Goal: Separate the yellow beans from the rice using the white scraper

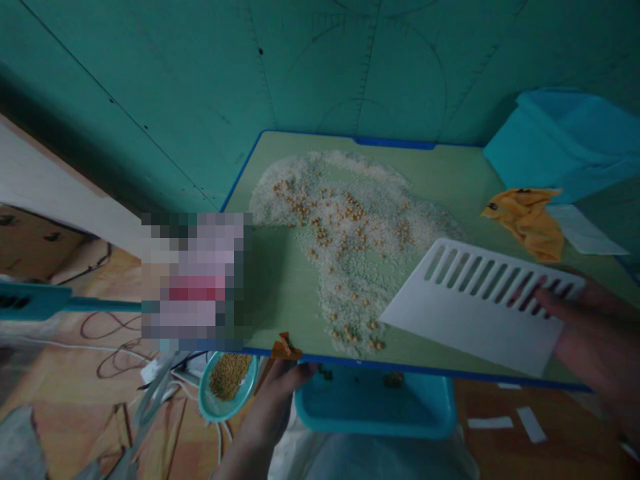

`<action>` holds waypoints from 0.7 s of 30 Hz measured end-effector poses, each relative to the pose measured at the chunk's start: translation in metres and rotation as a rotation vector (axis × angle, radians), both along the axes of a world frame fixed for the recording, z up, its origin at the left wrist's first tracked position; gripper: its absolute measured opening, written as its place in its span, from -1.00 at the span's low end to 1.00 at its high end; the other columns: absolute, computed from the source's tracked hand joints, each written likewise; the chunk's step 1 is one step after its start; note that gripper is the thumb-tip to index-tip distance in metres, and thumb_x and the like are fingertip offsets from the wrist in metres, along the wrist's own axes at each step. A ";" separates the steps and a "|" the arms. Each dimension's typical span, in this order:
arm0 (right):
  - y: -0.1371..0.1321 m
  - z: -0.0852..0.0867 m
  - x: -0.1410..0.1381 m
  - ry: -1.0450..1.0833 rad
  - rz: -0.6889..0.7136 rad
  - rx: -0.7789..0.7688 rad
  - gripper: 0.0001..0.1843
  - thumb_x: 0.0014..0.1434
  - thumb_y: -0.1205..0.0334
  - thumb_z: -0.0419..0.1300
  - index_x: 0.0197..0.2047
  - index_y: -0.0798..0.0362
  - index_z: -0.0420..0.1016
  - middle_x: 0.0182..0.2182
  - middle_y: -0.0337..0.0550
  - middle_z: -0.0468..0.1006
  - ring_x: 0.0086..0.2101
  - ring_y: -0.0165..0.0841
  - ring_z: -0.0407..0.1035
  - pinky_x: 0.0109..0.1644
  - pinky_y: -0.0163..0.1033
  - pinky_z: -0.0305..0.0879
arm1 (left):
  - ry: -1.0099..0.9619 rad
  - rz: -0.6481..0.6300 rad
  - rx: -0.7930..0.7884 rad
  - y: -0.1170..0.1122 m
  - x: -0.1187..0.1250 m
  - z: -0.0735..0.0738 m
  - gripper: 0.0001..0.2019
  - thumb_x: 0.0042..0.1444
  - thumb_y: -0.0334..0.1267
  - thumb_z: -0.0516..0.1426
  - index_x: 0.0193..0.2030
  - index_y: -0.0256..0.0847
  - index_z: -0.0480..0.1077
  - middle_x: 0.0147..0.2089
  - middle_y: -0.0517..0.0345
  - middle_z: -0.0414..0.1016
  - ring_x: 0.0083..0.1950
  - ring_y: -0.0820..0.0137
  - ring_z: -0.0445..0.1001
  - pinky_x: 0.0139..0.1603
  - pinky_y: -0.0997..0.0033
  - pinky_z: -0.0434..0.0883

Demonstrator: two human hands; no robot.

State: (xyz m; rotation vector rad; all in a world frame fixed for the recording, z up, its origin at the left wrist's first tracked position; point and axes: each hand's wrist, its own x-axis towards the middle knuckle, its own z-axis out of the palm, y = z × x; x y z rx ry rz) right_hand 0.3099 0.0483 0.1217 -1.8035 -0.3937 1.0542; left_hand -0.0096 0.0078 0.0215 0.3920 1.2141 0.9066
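My right hand (595, 327) grips a white plastic scraper (465, 320) by its slotted end. The scraper is tilted over the right front of a pale green board (280, 273), its long edge near the pile. White rice-like grains (400, 193) lie spread across the board, with round yellowish beans (353, 210) scattered among them. Below the board's front edge, my left hand (273, 403) has its thumb over the left rim of a teal tray (375, 417); its other fingers are mostly hidden. A few dark clumps sit in the tray.
A teal bin (565, 140) and a yellow cloth (537, 220) are at the right. A round teal bowl of beans (230, 377) stands lower left. Brown tape (286, 348) sticks on the board's edge. A pixelated patch covers an item at left. Cables cross the floor.
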 end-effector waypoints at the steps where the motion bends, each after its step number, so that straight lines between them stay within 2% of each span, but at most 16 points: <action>1: 0.002 -0.001 0.000 0.005 -0.008 -0.001 -0.56 -0.64 0.21 0.48 -0.54 -0.15 0.51 -0.63 -0.26 0.58 -0.55 -0.17 0.49 -0.50 -0.11 0.51 | -0.002 0.003 0.007 0.000 0.000 0.000 -0.76 -0.22 -0.26 0.35 -0.31 -0.11 0.62 0.03 0.13 0.65 0.33 -0.02 0.28 0.32 0.10 0.21; 3: 0.003 -0.006 0.001 0.039 0.002 -0.002 -0.53 -0.65 0.19 0.51 -0.51 -0.14 0.53 -0.53 -0.22 0.65 -0.41 -0.10 0.56 -0.36 -0.08 0.54 | -0.004 -0.006 0.011 -0.001 -0.001 -0.001 -0.80 -0.21 -0.25 0.35 -0.34 -0.11 0.62 -0.01 0.14 0.67 0.34 0.00 0.26 0.33 0.12 0.20; 5: 0.002 -0.011 0.002 0.075 0.011 -0.002 -0.51 -0.65 0.16 0.53 -0.50 -0.13 0.53 -0.49 -0.19 0.67 -0.36 -0.09 0.57 -0.33 -0.08 0.54 | -0.005 -0.018 0.005 -0.001 -0.001 -0.002 -0.81 -0.19 -0.23 0.35 -0.35 -0.12 0.62 -0.04 0.13 0.68 0.33 -0.01 0.27 0.32 0.12 0.22; 11: 0.000 -0.011 -0.005 0.104 0.053 0.003 -0.48 -0.66 0.06 0.56 -0.50 -0.10 0.56 -0.56 -0.20 0.64 -0.62 -0.28 0.45 -0.63 -0.27 0.40 | 0.024 0.007 0.011 -0.001 0.000 -0.002 -0.70 -0.20 -0.27 0.33 -0.22 -0.13 0.61 -0.05 0.13 0.68 0.31 0.00 0.31 0.30 0.12 0.24; 17: -0.001 -0.010 -0.003 0.138 0.100 -0.019 -0.54 -0.62 0.08 0.56 -0.53 -0.08 0.56 -0.59 -0.18 0.61 -0.57 -0.24 0.49 -0.55 -0.26 0.43 | 0.056 -0.031 0.055 0.001 0.002 0.002 -0.89 -0.17 -0.23 0.30 -0.43 -0.14 0.60 -0.23 0.08 0.72 0.33 -0.03 0.28 0.30 0.06 0.24; 21: -0.005 -0.016 0.004 0.140 0.138 -0.040 -0.55 -0.57 0.06 0.55 -0.50 -0.12 0.56 -0.60 -0.20 0.60 -0.60 -0.23 0.47 -0.55 -0.21 0.43 | 0.071 -0.005 0.043 0.000 0.000 -0.001 -0.85 -0.20 -0.26 0.32 -0.39 -0.12 0.62 -0.12 0.11 0.70 0.32 -0.03 0.30 0.30 0.06 0.24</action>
